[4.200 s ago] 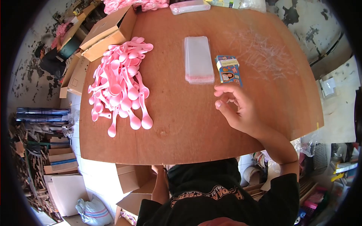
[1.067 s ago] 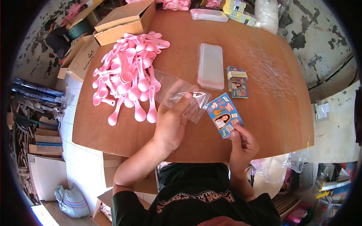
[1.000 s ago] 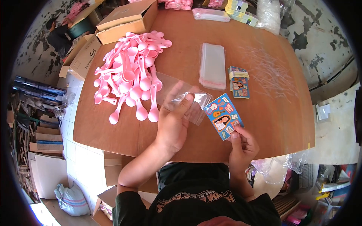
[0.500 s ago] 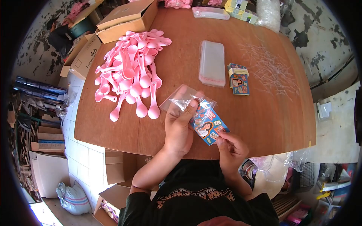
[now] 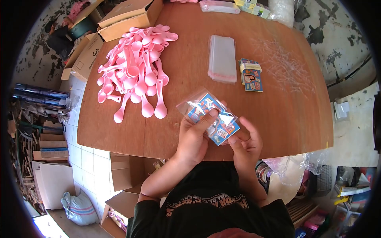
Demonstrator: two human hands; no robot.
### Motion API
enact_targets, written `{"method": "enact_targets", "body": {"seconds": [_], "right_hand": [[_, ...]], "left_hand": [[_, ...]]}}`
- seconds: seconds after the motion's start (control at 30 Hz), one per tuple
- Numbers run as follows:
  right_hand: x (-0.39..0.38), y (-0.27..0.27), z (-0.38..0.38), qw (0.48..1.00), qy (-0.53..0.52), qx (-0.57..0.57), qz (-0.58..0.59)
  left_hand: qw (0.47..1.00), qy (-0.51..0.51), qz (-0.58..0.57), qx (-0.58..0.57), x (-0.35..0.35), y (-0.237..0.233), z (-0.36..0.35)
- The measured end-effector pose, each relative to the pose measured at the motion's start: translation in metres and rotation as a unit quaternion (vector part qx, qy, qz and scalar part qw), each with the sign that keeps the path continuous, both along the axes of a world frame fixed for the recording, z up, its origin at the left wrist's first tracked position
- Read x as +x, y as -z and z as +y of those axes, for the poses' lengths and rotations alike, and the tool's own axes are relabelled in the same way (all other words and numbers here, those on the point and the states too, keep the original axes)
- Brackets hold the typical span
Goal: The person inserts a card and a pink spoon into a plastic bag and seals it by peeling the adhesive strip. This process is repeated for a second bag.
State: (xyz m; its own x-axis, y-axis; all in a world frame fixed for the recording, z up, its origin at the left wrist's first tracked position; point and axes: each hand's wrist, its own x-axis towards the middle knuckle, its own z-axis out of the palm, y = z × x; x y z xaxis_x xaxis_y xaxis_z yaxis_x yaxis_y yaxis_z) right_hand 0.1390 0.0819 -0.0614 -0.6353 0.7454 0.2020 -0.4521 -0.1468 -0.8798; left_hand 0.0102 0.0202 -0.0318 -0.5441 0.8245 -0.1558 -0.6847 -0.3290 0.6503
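A blue printed card (image 5: 223,131) sits inside a clear plastic bag (image 5: 190,104) above the table's near edge. My left hand (image 5: 195,139) grips bag and card, thumb on top. At the card's lower right corner is my right hand (image 5: 247,143), its thumb near the corner and its index finger raised apart. Beyond them lie a stack of clear bags (image 5: 222,59) and a banded stack of blue cards (image 5: 252,82). A heap of pink measuring spoons (image 5: 137,71) covers the table's left part.
On the brown table (image 5: 190,51), thin clear strips (image 5: 285,65) lie scattered at the right. A cardboard box (image 5: 129,18), a pack of bags (image 5: 219,6) and a plastic roll (image 5: 281,12) stand along the far edge. A person (image 5: 61,41) is at the far left.
The card has gone deeper into the clear bag, which now covers most of it. My right index finger has lifted away from the card. The view has shifted slightly.
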Motion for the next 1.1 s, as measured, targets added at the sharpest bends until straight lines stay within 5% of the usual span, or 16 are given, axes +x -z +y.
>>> {"method": "enact_targets", "body": {"seconds": [0.17, 0.4, 0.67, 1.1], "right_hand": [[-0.004, 0.012, 0.0, 0.992, 0.048, 0.117, -0.03], [-0.009, 0.004, -0.002, 0.993, 0.083, 0.063, -0.047], [-0.003, 0.002, -0.002, 0.999, 0.005, -0.001, -0.049], [-0.009, 0.004, -0.006, 0.987, 0.072, 0.084, -0.114]], "left_hand": [[0.997, 0.056, -0.032, -0.043, 0.015, -0.006, -0.006], [0.991, 0.115, -0.068, -0.011, 0.028, 0.005, -0.006], [0.995, -0.029, -0.093, 0.033, 0.014, 0.005, 0.0], [0.997, 0.045, -0.065, 0.02, 0.036, 0.013, -0.005]]}}
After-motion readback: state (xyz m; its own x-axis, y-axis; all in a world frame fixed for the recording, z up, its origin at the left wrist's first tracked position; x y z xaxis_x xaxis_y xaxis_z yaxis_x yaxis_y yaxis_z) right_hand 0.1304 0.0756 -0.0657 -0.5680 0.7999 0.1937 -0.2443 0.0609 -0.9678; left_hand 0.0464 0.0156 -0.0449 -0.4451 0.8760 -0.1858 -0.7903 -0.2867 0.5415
